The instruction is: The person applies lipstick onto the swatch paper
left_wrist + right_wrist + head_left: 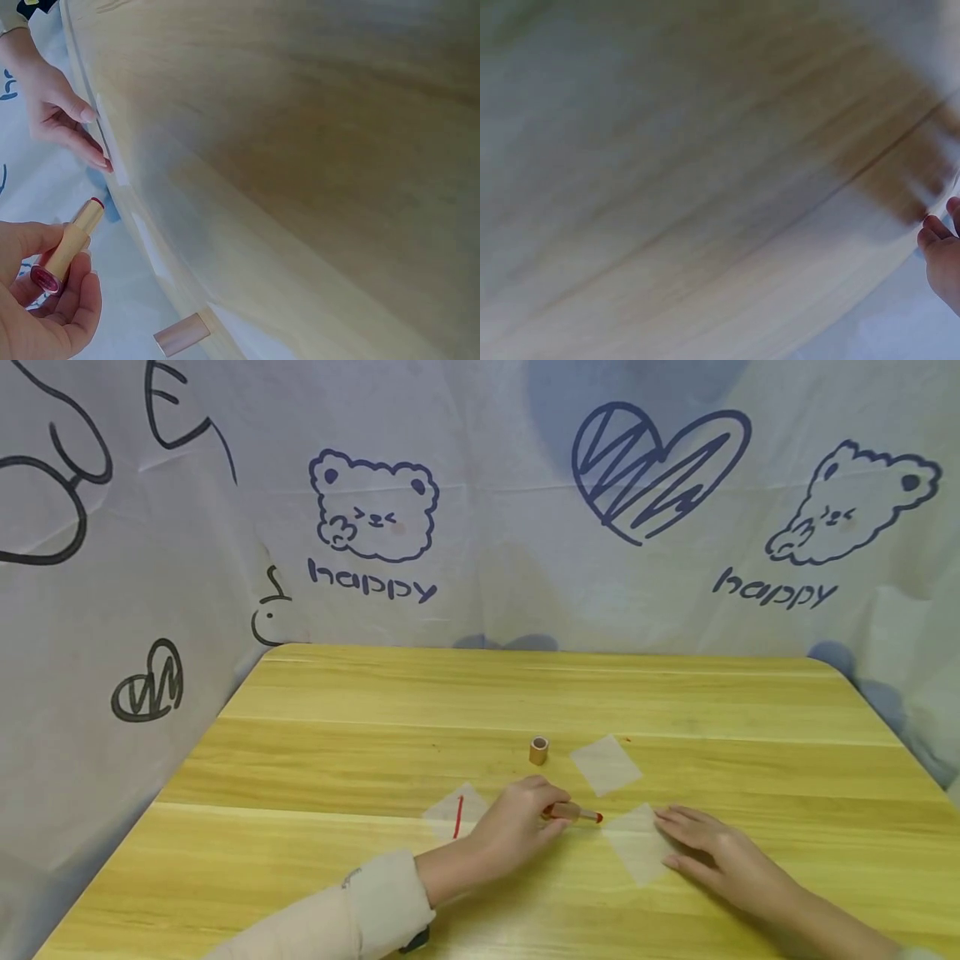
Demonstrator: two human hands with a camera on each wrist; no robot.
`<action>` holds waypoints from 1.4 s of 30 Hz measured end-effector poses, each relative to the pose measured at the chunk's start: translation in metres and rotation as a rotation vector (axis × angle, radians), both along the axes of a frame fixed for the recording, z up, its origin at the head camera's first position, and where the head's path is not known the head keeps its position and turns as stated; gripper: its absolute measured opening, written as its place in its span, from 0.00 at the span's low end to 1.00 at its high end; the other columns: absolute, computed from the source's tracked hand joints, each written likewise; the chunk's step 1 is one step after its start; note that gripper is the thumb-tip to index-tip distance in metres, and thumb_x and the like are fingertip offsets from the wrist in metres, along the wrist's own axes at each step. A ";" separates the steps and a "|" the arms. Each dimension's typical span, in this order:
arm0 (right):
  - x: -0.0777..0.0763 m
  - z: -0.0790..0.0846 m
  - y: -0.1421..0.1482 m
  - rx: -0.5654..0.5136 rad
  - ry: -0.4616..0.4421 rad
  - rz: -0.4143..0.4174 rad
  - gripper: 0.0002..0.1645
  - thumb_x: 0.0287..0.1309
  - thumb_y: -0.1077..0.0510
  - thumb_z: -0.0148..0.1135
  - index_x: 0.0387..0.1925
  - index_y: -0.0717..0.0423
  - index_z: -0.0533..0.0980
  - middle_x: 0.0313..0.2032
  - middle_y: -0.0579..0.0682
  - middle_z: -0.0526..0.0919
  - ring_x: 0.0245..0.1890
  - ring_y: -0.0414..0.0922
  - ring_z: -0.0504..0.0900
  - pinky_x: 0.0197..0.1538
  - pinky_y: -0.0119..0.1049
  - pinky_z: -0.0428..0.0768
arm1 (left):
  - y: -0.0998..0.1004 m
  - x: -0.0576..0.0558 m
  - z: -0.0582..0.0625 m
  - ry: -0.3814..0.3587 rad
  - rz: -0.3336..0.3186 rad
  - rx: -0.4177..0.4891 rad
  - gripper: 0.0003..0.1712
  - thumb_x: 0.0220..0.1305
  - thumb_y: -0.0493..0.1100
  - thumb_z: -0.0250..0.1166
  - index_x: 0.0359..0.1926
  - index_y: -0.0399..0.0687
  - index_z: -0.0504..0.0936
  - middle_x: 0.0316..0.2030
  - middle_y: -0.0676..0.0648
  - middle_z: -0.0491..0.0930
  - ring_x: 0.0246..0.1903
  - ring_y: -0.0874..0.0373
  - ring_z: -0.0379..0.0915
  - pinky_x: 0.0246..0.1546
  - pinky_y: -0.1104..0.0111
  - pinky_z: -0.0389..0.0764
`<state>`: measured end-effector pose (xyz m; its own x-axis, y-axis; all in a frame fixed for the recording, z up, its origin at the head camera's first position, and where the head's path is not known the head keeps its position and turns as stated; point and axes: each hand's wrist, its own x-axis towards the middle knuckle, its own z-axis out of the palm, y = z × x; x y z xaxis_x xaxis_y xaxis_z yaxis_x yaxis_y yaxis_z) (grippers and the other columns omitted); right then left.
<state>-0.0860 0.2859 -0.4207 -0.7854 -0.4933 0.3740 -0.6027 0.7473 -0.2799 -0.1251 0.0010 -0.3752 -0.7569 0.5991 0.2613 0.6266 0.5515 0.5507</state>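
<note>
My left hand (pixel 510 827) pinches an uncapped lipstick (pixel 566 812) by its tube, its red tip pointing right; the left wrist view shows the lipstick (pixel 71 247) between thumb and fingers. Just right of that tip lies a translucent white square (pixel 639 846) of thin sheet. My right hand (pixel 723 856) rests with extended fingers at the right edge of this square. Partly behind the left hand is another white square (pixel 442 814), which bears a red stroke (pixel 459 817). In the right wrist view only some fingers of the hand (pixel 946 259) show at the right border.
The lipstick cap (pixel 538 750) stands upright on the wooden table (pixel 337 760), beyond the left hand. Right of the cap lies a third white square (pixel 606 766), with a small red mark (pixel 627 740) near its upper corner. White cloth (pixel 495 552) with drawings hangs behind the table.
</note>
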 end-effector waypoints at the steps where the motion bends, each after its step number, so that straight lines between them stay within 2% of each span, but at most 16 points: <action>1: 0.000 0.001 0.000 0.002 -0.011 -0.005 0.26 0.48 0.57 0.69 0.52 0.57 0.77 0.51 0.56 0.80 0.49 0.57 0.78 0.57 0.08 0.56 | 0.001 0.000 0.000 0.003 -0.001 -0.004 0.13 0.57 0.37 0.66 0.43 0.36 0.81 0.37 0.44 0.82 0.35 0.61 0.78 0.34 0.87 0.74; 3: -0.001 0.002 -0.001 0.016 -0.024 -0.012 0.26 0.49 0.56 0.68 0.52 0.57 0.77 0.52 0.56 0.80 0.50 0.56 0.78 0.56 0.15 0.68 | 0.003 0.000 -0.001 0.013 -0.005 -0.005 0.13 0.57 0.37 0.66 0.43 0.36 0.82 0.37 0.44 0.82 0.35 0.61 0.78 0.34 0.87 0.74; 5: -0.002 0.003 -0.002 0.029 -0.038 -0.016 0.26 0.50 0.55 0.68 0.53 0.56 0.77 0.52 0.56 0.80 0.51 0.56 0.78 0.52 0.29 0.78 | 0.005 0.000 -0.001 0.021 -0.012 -0.009 0.12 0.56 0.37 0.66 0.42 0.37 0.82 0.36 0.45 0.82 0.34 0.62 0.78 0.34 0.88 0.74; 8: -0.004 0.002 -0.002 0.042 -0.040 -0.009 0.27 0.49 0.54 0.68 0.53 0.57 0.77 0.53 0.56 0.79 0.51 0.56 0.77 0.46 0.47 0.81 | 0.009 -0.001 -0.002 0.028 -0.022 -0.014 0.12 0.56 0.37 0.66 0.41 0.37 0.82 0.36 0.45 0.82 0.34 0.62 0.78 0.33 0.89 0.73; 9: -0.004 0.002 -0.001 0.040 -0.033 -0.004 0.27 0.49 0.54 0.69 0.53 0.57 0.77 0.53 0.56 0.79 0.51 0.56 0.77 0.48 0.44 0.81 | 0.010 -0.001 -0.002 0.030 -0.023 -0.017 0.11 0.56 0.37 0.66 0.41 0.38 0.82 0.36 0.45 0.82 0.34 0.63 0.78 0.33 0.89 0.73; 11: -0.006 0.000 -0.001 0.027 -0.021 0.011 0.27 0.48 0.55 0.69 0.53 0.57 0.77 0.53 0.57 0.79 0.50 0.57 0.77 0.53 0.31 0.78 | 0.012 0.000 -0.002 0.030 -0.027 -0.023 0.10 0.56 0.37 0.66 0.40 0.39 0.82 0.35 0.45 0.82 0.33 0.63 0.77 0.33 0.89 0.72; 14: -0.007 -0.001 0.000 0.012 -0.002 0.018 0.27 0.47 0.56 0.70 0.52 0.57 0.77 0.52 0.56 0.80 0.50 0.57 0.78 0.58 0.12 0.61 | 0.014 0.000 -0.001 0.032 -0.034 -0.034 0.10 0.57 0.38 0.66 0.40 0.40 0.82 0.35 0.46 0.82 0.33 0.64 0.77 0.32 0.89 0.72; 15: -0.007 -0.002 0.000 0.008 -0.002 0.021 0.27 0.47 0.56 0.70 0.52 0.57 0.77 0.52 0.57 0.80 0.50 0.57 0.77 0.58 0.09 0.55 | 0.015 0.000 -0.001 0.034 -0.036 -0.040 0.10 0.57 0.38 0.66 0.40 0.40 0.83 0.35 0.46 0.82 0.33 0.64 0.77 0.32 0.89 0.72; 17: -0.008 -0.002 0.001 0.005 -0.008 0.024 0.27 0.47 0.56 0.70 0.51 0.58 0.77 0.52 0.57 0.80 0.50 0.58 0.77 0.57 0.08 0.52 | 0.016 0.000 0.000 0.031 -0.040 -0.047 0.10 0.57 0.39 0.66 0.41 0.40 0.82 0.36 0.46 0.82 0.34 0.64 0.77 0.32 0.89 0.72; 25: -0.008 0.000 0.001 0.036 -0.034 0.023 0.26 0.49 0.54 0.69 0.51 0.59 0.78 0.52 0.55 0.80 0.51 0.57 0.77 0.58 0.09 0.52 | 0.022 0.001 0.000 0.049 -0.052 -0.062 0.08 0.57 0.38 0.66 0.39 0.41 0.83 0.35 0.47 0.82 0.33 0.65 0.77 0.33 0.91 0.71; 27: -0.008 0.001 0.001 0.048 -0.033 0.028 0.25 0.49 0.54 0.69 0.50 0.59 0.78 0.52 0.53 0.80 0.51 0.57 0.77 0.58 0.15 0.63 | 0.023 0.001 -0.001 0.056 -0.056 -0.067 0.08 0.57 0.38 0.66 0.38 0.42 0.83 0.34 0.47 0.82 0.32 0.66 0.76 0.33 0.91 0.71; 29: -0.008 0.001 0.001 0.061 -0.030 0.034 0.24 0.49 0.54 0.68 0.49 0.58 0.79 0.51 0.52 0.81 0.51 0.56 0.77 0.54 0.25 0.75 | 0.024 0.001 -0.002 0.064 -0.058 -0.072 0.07 0.57 0.38 0.66 0.38 0.42 0.83 0.34 0.48 0.82 0.31 0.67 0.75 0.32 0.91 0.71; 31: -0.009 0.001 0.001 0.072 -0.030 0.040 0.24 0.49 0.54 0.68 0.49 0.58 0.79 0.51 0.51 0.81 0.51 0.56 0.77 0.49 0.37 0.81 | 0.025 0.001 -0.002 0.065 -0.060 -0.075 0.07 0.57 0.38 0.66 0.38 0.43 0.83 0.33 0.48 0.82 0.31 0.67 0.75 0.31 0.91 0.71; 33: -0.009 0.001 0.001 0.080 -0.032 0.046 0.23 0.49 0.54 0.68 0.48 0.57 0.80 0.50 0.51 0.82 0.51 0.57 0.77 0.46 0.44 0.82 | 0.026 0.001 -0.002 0.067 -0.063 -0.078 0.07 0.57 0.38 0.66 0.37 0.43 0.83 0.33 0.48 0.81 0.31 0.68 0.74 0.31 0.90 0.71; 42: -0.010 0.003 0.002 0.085 -0.100 0.048 0.23 0.52 0.52 0.66 0.49 0.58 0.79 0.51 0.51 0.81 0.52 0.58 0.76 0.45 0.47 0.81 | 0.030 0.001 -0.004 0.084 -0.071 -0.112 0.07 0.57 0.38 0.66 0.38 0.43 0.84 0.33 0.49 0.81 0.30 0.68 0.73 0.31 0.89 0.70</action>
<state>-0.0965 0.2884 -0.4177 -0.7913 -0.5578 0.2503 -0.6106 0.7418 -0.2773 -0.1238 0.0313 -0.3788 -0.6898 0.6793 0.2503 0.7075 0.5591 0.4323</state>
